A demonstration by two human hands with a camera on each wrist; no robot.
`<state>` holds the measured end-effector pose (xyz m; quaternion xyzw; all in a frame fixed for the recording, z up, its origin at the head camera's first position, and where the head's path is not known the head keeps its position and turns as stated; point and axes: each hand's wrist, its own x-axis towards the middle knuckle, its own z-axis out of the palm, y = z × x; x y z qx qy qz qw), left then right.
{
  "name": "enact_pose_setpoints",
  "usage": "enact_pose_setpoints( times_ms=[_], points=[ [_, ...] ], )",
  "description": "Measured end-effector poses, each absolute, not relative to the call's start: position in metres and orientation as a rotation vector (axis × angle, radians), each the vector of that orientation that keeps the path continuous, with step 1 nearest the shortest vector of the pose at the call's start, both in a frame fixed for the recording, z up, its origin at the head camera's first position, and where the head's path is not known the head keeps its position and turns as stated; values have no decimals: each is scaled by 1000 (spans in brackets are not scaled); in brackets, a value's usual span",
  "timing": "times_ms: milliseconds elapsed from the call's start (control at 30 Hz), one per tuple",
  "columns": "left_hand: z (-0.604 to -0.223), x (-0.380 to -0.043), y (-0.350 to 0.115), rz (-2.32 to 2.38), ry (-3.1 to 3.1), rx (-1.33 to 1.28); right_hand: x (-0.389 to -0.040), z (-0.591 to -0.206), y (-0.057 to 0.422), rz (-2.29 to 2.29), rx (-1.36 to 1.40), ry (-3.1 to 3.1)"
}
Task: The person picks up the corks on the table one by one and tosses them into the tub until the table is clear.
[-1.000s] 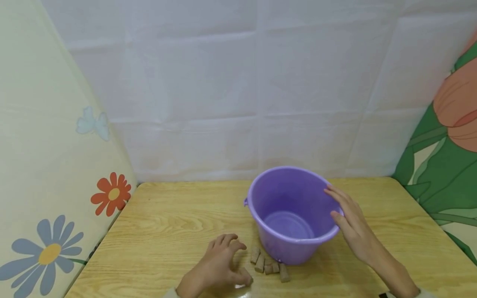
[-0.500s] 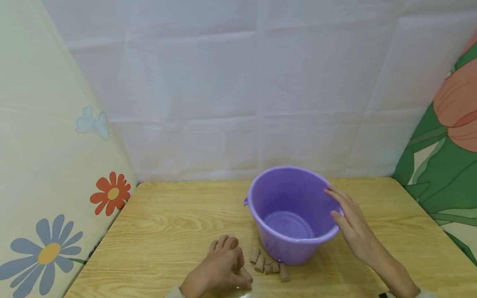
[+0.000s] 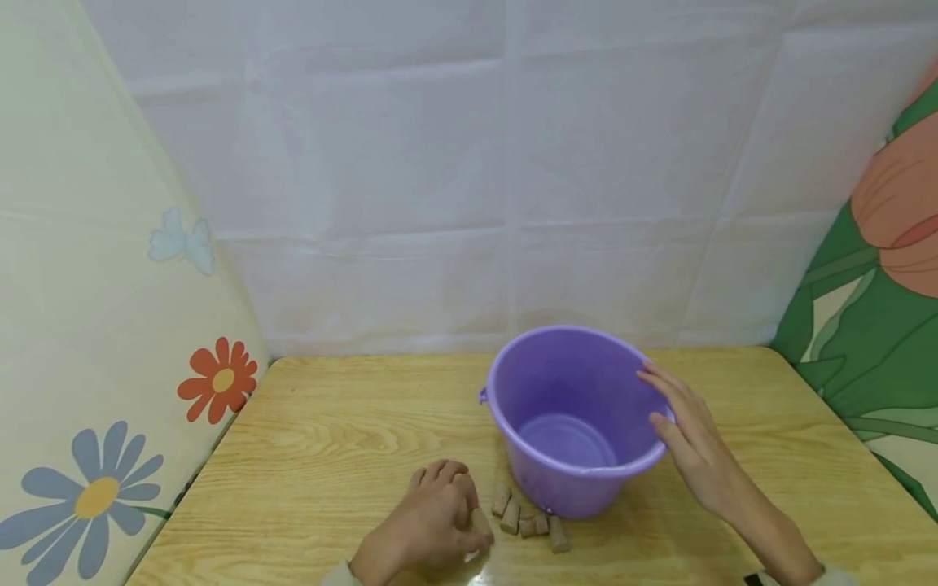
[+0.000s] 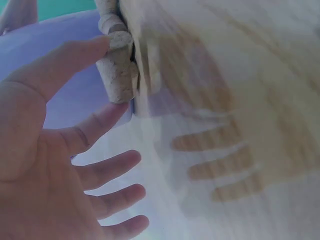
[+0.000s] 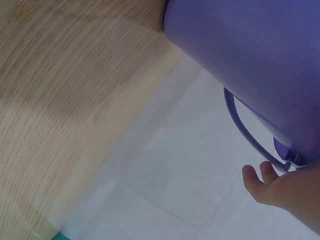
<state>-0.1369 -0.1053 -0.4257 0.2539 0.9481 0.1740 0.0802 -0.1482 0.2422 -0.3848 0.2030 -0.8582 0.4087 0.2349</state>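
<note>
In the head view my left hand [image 3: 432,521] is low over the table's front, left of a purple bucket [image 3: 542,484]. Thumb and index finger pinch a cork [image 4: 117,75], while the other fingers spread away from it in the left wrist view. Several more corks [image 3: 510,517] lie in a small cluster at the bucket's front left foot. My right hand [image 3: 692,448] holds the bucket's right rim, thumb and fingertips over the edge. In the right wrist view two fingers [image 5: 255,185] of it show outside, beside the bucket's handle [image 5: 245,131].
The bucket stands upright, with its inner floor bare. Beneath everything is a wood-grain table [image 3: 330,431] with a glossy surface. A white sheet [image 3: 381,179] hangs behind it. Flower-printed cloths flank the left [image 3: 88,325] and right [image 3: 872,325] sides.
My left hand's fingers have closed from a loose spread onto a cork, and it has come slightly up from the table's front. The right hand and bucket stay in place.
</note>
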Motion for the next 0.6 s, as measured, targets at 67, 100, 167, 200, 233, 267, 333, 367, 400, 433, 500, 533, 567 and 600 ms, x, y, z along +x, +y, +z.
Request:
enact_pose_setpoints(
  times_ms=[67,100,167,200,233,267,333,367,400,433,500,533,567,600],
  points=[
    [-425,-139,-106,535,2876,764,-148,-385,242,1121,556,-2356],
    [-424,-140,-106,544,2897,767,-148,-385,242,1121,556,-2354],
    [-423,-142,-107,568,2929,772,-148,-385,242,1118,559,-2352],
    [-423,-143,-107,583,2942,771,-149,-385,242,1116,561,-2349],
    [-422,-144,-107,597,2953,773,-149,-385,242,1113,564,-2347],
    [-421,-145,-108,607,2966,775,-149,-385,242,1110,567,-2345],
    [-420,-146,-108,632,2993,780,-150,-385,242,1106,571,-2342],
    [-420,-146,-108,646,3005,780,-150,-385,242,1105,573,-2340],
    [-419,-147,-108,662,3019,782,-150,-385,242,1102,577,-2338],
    [-418,-147,-108,678,3032,784,-150,-385,242,1102,577,-2339],
    [-417,-148,-109,724,3052,781,-151,-385,242,1098,583,-2335],
    [-416,-148,-109,752,3061,783,-151,-385,243,1094,587,-2331],
    [-415,-148,-110,767,3075,779,-151,-385,242,1090,591,-2328],
    [-413,-149,-110,785,3093,784,-151,-385,243,1085,596,-2324]
  ],
)
